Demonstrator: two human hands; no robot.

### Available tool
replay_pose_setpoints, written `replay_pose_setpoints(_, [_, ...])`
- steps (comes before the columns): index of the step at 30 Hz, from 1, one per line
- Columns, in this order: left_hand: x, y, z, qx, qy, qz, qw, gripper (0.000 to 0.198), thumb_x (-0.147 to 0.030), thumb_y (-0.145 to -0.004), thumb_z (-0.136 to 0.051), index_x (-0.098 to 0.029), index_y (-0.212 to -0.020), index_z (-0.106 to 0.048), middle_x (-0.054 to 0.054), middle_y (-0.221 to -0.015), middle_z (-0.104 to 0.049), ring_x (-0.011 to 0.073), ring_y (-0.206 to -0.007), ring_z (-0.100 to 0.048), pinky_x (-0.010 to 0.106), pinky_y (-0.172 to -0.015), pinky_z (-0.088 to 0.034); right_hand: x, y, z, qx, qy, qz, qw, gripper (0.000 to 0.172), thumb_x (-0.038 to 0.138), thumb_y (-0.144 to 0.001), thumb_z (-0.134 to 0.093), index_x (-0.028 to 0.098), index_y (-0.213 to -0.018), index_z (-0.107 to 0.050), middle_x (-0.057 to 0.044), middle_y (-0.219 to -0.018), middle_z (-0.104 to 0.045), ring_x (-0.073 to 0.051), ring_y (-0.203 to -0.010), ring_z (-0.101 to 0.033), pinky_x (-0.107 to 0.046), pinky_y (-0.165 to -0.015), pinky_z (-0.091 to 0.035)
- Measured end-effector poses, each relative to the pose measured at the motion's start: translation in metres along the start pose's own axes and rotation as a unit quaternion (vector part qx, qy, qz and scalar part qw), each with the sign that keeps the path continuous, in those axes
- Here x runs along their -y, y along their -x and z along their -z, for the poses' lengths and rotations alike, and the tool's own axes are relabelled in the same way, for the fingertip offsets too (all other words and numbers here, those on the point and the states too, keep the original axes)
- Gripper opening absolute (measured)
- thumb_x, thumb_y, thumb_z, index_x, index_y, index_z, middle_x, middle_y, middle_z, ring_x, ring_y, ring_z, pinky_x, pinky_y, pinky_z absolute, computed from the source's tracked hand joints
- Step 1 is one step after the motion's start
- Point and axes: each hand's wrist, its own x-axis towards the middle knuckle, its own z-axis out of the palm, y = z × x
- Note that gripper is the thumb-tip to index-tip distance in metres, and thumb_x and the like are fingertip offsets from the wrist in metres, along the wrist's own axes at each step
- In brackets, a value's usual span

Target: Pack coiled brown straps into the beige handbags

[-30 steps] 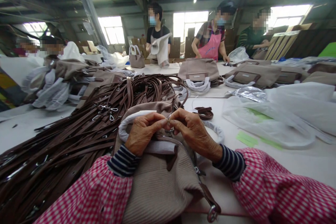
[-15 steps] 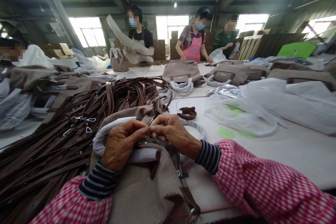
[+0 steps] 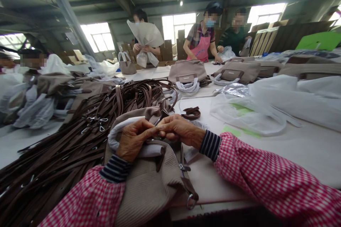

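A taupe ribbed handbag [image 3: 149, 188] lies before me, its zipper [image 3: 174, 152] undone along the top. Over the opening, my left hand [image 3: 134, 138] is closed in a pinch, thumb against forefinger. My right hand [image 3: 181, 130] pinches at the same spot, so the fingertips of both meet. Whatever they hold is too small and too covered to name. White wrapping surrounds the bag's handle [image 3: 114, 134] beside my left hand. A metal ring [image 3: 190, 201] hangs at the bag's near right end. Just beyond my right hand sits a coiled brown strap [image 3: 191, 112].
Brown straps with metal clips [image 3: 66, 152] are heaped on the left. Wrapped handbags [image 3: 188, 71] stand farther back on the white table [image 3: 293, 159]. Clear plastic bags [image 3: 250, 113] spread to the right. Across the table, a person in a pink apron [image 3: 199, 48] and other people work.
My view has shifted slightly, so the bag and hands sit a little differently in it. Both hands keep their pinch. A person across the table has gathered a pale sheet upright.
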Motion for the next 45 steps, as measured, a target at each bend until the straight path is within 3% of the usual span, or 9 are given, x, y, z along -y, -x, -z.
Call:
replay_pose_setpoints(9, [-0.011,0.003,-0.002,-0.026,-0.059,-0.018,0.998,0.016,-0.036,-0.081,-0.078,-0.019,-0.081,-0.080,0.001,-0.074,-0.074,0.0145,-0.068,-0.063,0.021,-0.061,-0.048,-0.004,0.009,0.006,-0.016,0.028,0.050,0.998,0.020,0.024,-0.079,-0.081,0.010,-0.077,-0.068,-0.003,-0.072,-0.070,-0.003,-0.049,-0.051,-0.010,-0.036,-0.030])
replay_pose_setpoints(24, [-0.005,0.003,-0.001,-0.004,-0.048,0.015,0.999,0.020,-0.038,-0.085,-0.073,-0.019,-0.086,-0.077,0.003,-0.081,-0.079,0.0177,-0.075,-0.072,0.024,-0.067,-0.054,-0.010,0.011,-0.003,-0.040,0.048,0.090,0.994,0.040,0.047,-0.074,-0.083,0.012,-0.075,-0.064,0.001,-0.066,-0.062,-0.004,-0.048,-0.048,-0.014,-0.039,-0.027])
replay_pose_setpoints(29, [-0.004,0.003,0.001,0.006,-0.043,0.033,0.999,0.020,-0.039,-0.086,-0.072,-0.019,-0.088,-0.076,0.004,-0.083,-0.079,0.0188,-0.077,-0.073,0.025,-0.068,-0.056,-0.011,0.012,-0.004,-0.034,0.063,0.098,0.993,0.027,0.039,-0.077,-0.076,0.014,-0.078,-0.063,0.006,-0.057,-0.052,-0.004,-0.045,-0.038,-0.016,-0.041,-0.022])
replay_pose_setpoints(37, [-0.008,0.002,0.002,0.022,-0.026,0.047,0.998,0.017,-0.037,-0.086,-0.073,-0.020,-0.084,-0.077,0.003,-0.080,-0.079,0.0168,-0.074,-0.071,0.023,-0.067,-0.054,-0.004,0.015,-0.009,-0.051,0.135,0.132,0.981,0.017,0.030,-0.082,-0.067,0.015,-0.076,-0.062,0.007,-0.053,-0.049,-0.005,-0.046,-0.036,-0.019,-0.043,-0.023])
replay_pose_setpoints(41, [-0.006,0.003,0.003,0.030,-0.033,0.046,0.998,0.016,-0.036,-0.087,-0.073,-0.020,-0.085,-0.077,0.002,-0.079,-0.078,0.0161,-0.072,-0.069,0.023,-0.065,-0.052,-0.005,0.016,-0.009,-0.080,0.230,0.170,0.955,0.016,0.023,-0.089,-0.063,0.015,-0.075,-0.061,0.006,-0.056,-0.050,-0.006,-0.048,-0.038,-0.020,-0.046,-0.027])
replay_pose_setpoints(45, [-0.005,0.004,0.003,0.042,-0.043,0.036,0.998,0.014,-0.035,-0.087,-0.073,-0.022,-0.084,-0.076,0.001,-0.077,-0.076,0.0158,-0.072,-0.068,0.023,-0.067,-0.052,-0.010,0.016,-0.009,-0.082,0.270,0.184,0.942,0.016,0.019,-0.095,-0.057,0.015,-0.079,-0.059,0.004,-0.064,-0.056,-0.007,-0.052,-0.049,-0.020,-0.049,-0.036])
